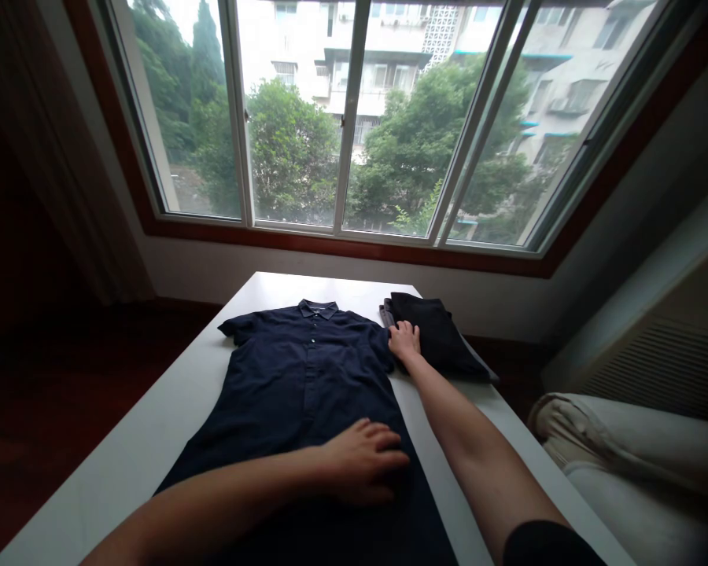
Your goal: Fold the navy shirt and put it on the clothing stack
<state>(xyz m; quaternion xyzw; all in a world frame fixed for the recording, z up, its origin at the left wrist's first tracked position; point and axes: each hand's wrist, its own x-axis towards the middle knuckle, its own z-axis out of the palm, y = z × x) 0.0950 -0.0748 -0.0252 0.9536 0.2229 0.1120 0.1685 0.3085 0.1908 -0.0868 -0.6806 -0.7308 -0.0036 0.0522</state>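
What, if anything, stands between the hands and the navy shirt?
Nothing visible: the left hand is over the navy shirt, the right hand at its sleeve. The folded dark clothes lie beside that sleeve, not in between.

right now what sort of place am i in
Probably a room in a home: a wide window facing trees, a curtain, and a white table bearing a dark shirt.

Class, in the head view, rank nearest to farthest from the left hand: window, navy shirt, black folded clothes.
1. Navy shirt, under the left hand.
2. Black folded clothes, right side of the table.
3. Window, beyond the table.
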